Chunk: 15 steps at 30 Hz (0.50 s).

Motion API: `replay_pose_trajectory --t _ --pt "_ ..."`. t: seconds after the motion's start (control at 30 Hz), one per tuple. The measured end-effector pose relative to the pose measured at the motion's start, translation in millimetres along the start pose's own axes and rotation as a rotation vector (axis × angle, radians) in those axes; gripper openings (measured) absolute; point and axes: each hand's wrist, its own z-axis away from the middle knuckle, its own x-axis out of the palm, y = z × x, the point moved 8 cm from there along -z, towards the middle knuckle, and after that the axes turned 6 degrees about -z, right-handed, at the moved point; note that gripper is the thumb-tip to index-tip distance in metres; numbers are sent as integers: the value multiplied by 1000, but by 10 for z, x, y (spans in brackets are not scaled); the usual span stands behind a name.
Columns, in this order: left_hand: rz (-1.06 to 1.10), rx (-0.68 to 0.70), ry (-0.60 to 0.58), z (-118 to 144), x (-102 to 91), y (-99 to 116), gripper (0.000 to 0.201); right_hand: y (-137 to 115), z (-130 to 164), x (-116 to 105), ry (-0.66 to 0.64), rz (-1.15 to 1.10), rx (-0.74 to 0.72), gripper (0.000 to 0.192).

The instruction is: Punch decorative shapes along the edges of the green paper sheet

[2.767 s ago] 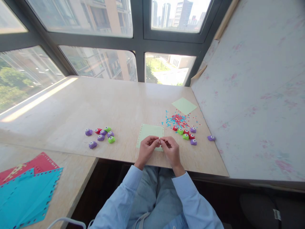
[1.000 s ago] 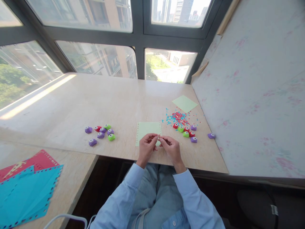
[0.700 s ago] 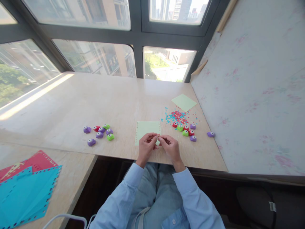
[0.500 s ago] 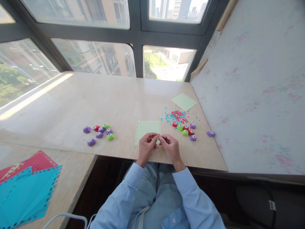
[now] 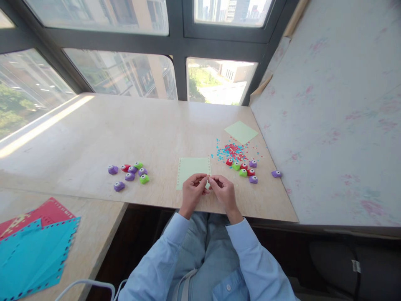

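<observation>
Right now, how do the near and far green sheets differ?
The near sheet has small holes along its side edges; the far sheet shows none. The near sheet lies nearly straight in view, the far sheet cornerwise. The left hand partly hides the near sheet, not the far sheet. Both are pale green.

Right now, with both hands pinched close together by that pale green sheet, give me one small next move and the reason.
Probably ease the left hand slightly away from the right hand: their fingers pinch close together near the pale green sheet, and anything between them is too small to make out.
</observation>
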Motion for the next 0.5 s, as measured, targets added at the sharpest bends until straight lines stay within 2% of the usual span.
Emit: replay_pose_trajectory --t 0.5 --pt "3 28 -10 -11 5 -6 26 -27 2 7 -2 -24 18 22"
